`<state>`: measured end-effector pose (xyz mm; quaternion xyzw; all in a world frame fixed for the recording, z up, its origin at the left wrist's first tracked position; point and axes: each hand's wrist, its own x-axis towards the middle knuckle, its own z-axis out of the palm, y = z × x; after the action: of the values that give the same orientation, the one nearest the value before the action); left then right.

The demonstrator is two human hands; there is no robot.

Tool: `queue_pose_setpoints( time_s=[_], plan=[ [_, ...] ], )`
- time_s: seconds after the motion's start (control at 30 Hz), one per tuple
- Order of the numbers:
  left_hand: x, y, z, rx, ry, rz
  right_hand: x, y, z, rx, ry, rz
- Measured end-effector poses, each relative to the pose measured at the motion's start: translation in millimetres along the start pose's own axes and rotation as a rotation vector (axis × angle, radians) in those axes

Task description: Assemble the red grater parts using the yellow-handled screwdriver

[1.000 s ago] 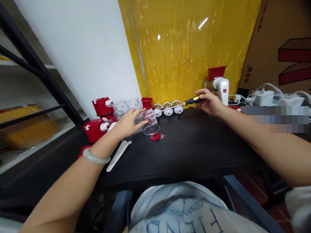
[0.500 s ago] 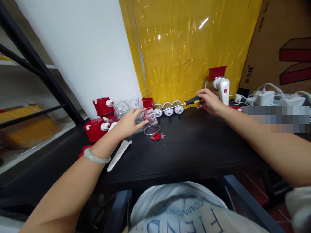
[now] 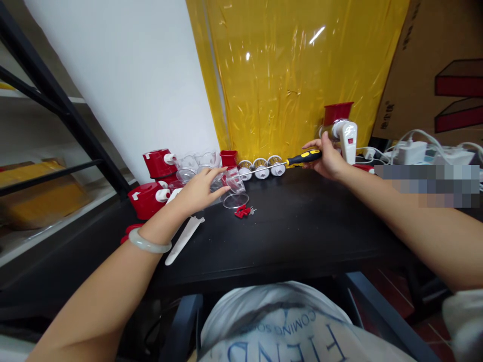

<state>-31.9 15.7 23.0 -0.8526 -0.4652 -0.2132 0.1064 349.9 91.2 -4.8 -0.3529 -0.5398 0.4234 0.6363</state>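
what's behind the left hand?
Past the left hand: clear plastic parts and a red tub. Just to its right, a clear piece, with the shaft of the screwdriver reaching it. Anything directly behind the back of the hand is covered; can't tell.

Black table (image 3: 302, 226), glossy yellow sheeting (image 3: 302, 65), reddish floor tiles (image 3: 390, 294)

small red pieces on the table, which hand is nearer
Left: the left hand is just left of the small red pieces, at the clear part; the right hand, holding the screwdriver, is farther off to their right.
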Motion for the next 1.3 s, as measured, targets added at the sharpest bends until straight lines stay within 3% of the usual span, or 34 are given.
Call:
queue_pose_setpoints(
  time_s=[0.23, 0.4, 0.63, 0.8, 1.0, 1.3],
  plan=[
    [0, -1, 0.2, 0.006, 0.002, -0.004, 3, 3, -5, -0.203, -0.021, -0.045],
    [1, 0, 0.0, 0.010, 0.004, 0.006, -3, -7, 2, 0.026, -0.014, -0.008],
    [1, -2, 2.5, 0.006, 0.017, 0.026, -10, -15, -2, 0.183, -0.132, 0.080],
    [0, -2, 2.1, -0.001, 0.010, 0.009, -7, -10, -2, 0.090, -0.087, -0.023],
    [1, -2, 2.2, -0.008, 0.013, 0.028, 1, 0, -5, -0.155, -0.056, -0.018],
    [1, -3, 3.0, 0.006, 0.009, 0.020, -12, -15, -3, 0.121, -0.122, 0.013]
  ],
)
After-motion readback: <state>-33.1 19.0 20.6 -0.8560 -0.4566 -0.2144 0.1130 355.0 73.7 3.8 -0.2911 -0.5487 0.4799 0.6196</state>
